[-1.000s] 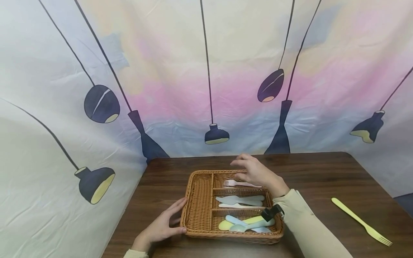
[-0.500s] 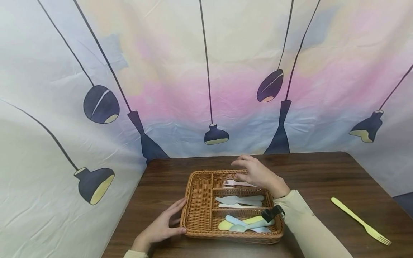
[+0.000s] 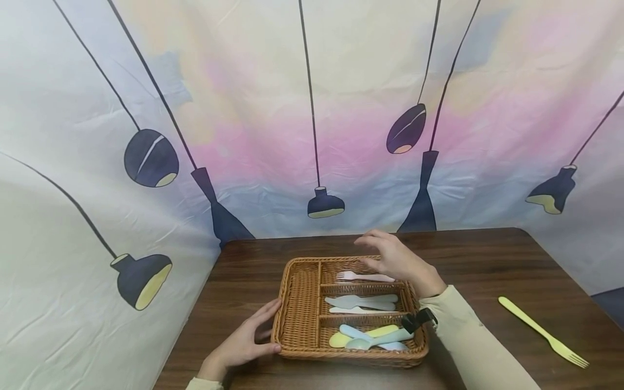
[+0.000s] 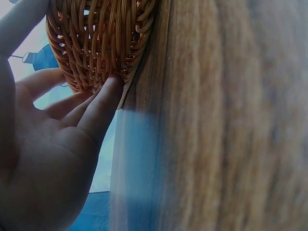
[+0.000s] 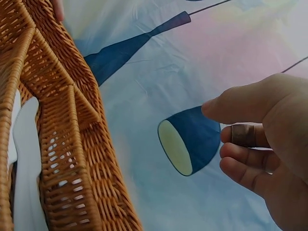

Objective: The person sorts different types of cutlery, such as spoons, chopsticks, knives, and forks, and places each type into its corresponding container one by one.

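Note:
A brown wicker cutlery basket with compartments rests on the table. My left hand touches its left side, fingers spread along the wall and thumb near the front corner. In the left wrist view those fingertips meet the weave. Over the far right rim hovers my right hand, fingers loosely bent, holding nothing. Below it a pale pink fork lies in the far compartment. Pale knives fill the middle compartment. Blue, green and yellow cutlery, including a pale green spoon, crosses in the near one.
A yellow fork lies on the dark wooden table, right of the basket. Behind the table hangs a cloth backdrop printed with lamps. The right wrist carries a small black camera.
My right hand has shifted slightly to the right, uncovering more of the pink fork's handle. The left hand stays against the basket, and the cutlery lies as before.

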Demonstrator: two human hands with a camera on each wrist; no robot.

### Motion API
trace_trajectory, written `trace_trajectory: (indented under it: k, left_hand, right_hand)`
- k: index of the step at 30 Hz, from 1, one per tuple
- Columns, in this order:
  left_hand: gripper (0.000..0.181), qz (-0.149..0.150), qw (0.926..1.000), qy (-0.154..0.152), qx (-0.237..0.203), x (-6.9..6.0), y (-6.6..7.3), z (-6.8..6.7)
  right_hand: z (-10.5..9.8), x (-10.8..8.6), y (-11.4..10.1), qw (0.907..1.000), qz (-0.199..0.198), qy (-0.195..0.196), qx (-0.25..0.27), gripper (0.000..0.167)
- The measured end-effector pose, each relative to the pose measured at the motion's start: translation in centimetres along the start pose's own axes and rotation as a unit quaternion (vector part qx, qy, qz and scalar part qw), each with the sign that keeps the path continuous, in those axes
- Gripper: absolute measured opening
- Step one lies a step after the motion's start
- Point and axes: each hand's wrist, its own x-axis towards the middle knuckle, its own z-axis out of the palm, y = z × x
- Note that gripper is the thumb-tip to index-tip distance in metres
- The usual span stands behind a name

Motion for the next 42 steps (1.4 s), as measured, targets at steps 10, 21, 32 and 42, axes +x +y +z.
trace_trajectory:
  k: [10, 21, 32, 42]
  left_hand:
    - [0.09, -0.005, 1.0, -0.001, -0.003, 0.0, 0.1, 0.0]
    - [0.09, -0.008, 0.9997, 0.009, 0.019, 0.0, -0.2, 0.0]
    - [0.089, -0.012, 0.9997, 0.008, 0.018, -0.1, -0.3, 0.0]
    - [0.09, -0.006, 0.9998, 0.006, 0.018, 0.0, -0.2, 0.0]
  right_hand:
    - [-2.4, -1.9, 1.2, 0.999, 0.014, 0.036, -0.022, 0.038]
    - [-4.6, -5.8, 4.1, 0.9932, 0.045, 0.083, -0.069, 0.038]
    - [-5.9, -8.5, 5.6, 0.9861, 0.059, 0.116, -0.104, 0.037]
    - [-6.6, -10.9, 6.8, 0.9803, 0.075, 0.125, -0.133, 0.038]
